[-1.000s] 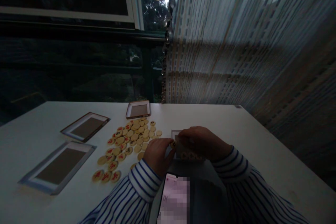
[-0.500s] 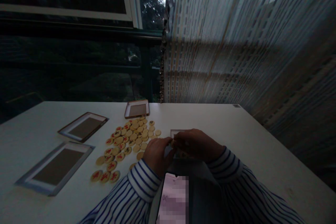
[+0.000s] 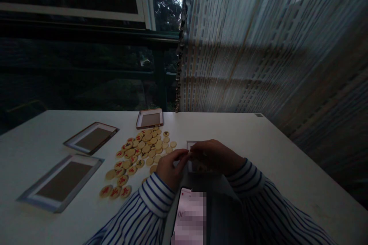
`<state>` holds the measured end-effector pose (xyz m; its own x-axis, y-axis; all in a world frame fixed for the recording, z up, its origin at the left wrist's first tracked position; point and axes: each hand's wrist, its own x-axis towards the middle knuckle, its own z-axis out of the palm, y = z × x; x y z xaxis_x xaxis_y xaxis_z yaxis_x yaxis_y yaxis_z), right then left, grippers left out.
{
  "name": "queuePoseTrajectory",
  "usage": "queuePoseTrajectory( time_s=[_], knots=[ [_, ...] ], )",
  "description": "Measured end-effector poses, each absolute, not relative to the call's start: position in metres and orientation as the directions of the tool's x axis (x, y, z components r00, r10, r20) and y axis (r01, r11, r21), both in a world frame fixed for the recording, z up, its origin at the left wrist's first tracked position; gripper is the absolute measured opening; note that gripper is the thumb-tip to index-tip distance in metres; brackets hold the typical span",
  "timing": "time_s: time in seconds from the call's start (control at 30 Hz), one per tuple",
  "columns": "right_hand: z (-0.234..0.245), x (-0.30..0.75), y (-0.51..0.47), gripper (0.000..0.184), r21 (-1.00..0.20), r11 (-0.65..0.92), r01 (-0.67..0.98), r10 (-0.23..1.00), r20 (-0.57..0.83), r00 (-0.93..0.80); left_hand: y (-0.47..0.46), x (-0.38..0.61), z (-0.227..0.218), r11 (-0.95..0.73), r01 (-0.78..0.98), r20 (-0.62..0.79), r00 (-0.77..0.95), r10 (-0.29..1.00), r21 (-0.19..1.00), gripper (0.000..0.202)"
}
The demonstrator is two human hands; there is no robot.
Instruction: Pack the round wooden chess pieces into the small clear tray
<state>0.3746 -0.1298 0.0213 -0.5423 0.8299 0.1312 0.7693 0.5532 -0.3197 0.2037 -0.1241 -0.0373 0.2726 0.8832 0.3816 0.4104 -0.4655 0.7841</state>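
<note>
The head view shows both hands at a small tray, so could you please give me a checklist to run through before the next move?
1. Tray flat on the table: ok.
2. Piece gripped where the left hand meets the right hand: cannot tell, the fingers hide it.
3. Room left in the tray: cannot tell, the right hand covers it.
4. Loose pieces lying flat beside the left hand: ok.
5. Markings on the pieces readable: not ok, the light is dim.
6. Phone apart from both hands: ok.
</note>
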Motion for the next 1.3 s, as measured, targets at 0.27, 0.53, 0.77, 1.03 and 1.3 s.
queuePoseTrajectory(
  time_s=[0.27,0.53,0.77,1.03,1.3],
  knots=[
    [0.0174,0.3752,-0.1299,0.019,-0.376,0.545,0.749,0.834,0.147,-0.532,-0.1214,0.2050,-0.0363,-0.278,0.280,0.223,0.214,0.951,0.919,0.021],
    [0.0192,0.3715,-0.1326,0.020,-0.286,0.619,0.732,0.785,0.207,-0.583,-0.1219,0.2049,-0.0348,-0.228,0.259,0.193,0.155,0.969,0.939,0.022],
    [0.0199,0.3710,-0.1327,0.021,-0.248,0.629,0.737,0.778,0.201,-0.596,-0.1228,0.2064,-0.0314,-0.211,0.282,0.173,0.156,0.973,0.936,0.020],
    [0.0216,0.3683,-0.1339,0.018,-0.211,0.623,0.753,0.782,0.184,-0.596,-0.1238,0.2067,-0.0325,-0.200,0.273,0.155,0.179,0.972,0.941,0.021],
    [0.0187,0.3689,-0.1330,0.019,-0.183,0.627,0.757,0.779,0.170,-0.604,-0.1228,0.2059,-0.0355,-0.219,0.303,0.161,0.206,0.965,0.927,0.021]
  ],
)
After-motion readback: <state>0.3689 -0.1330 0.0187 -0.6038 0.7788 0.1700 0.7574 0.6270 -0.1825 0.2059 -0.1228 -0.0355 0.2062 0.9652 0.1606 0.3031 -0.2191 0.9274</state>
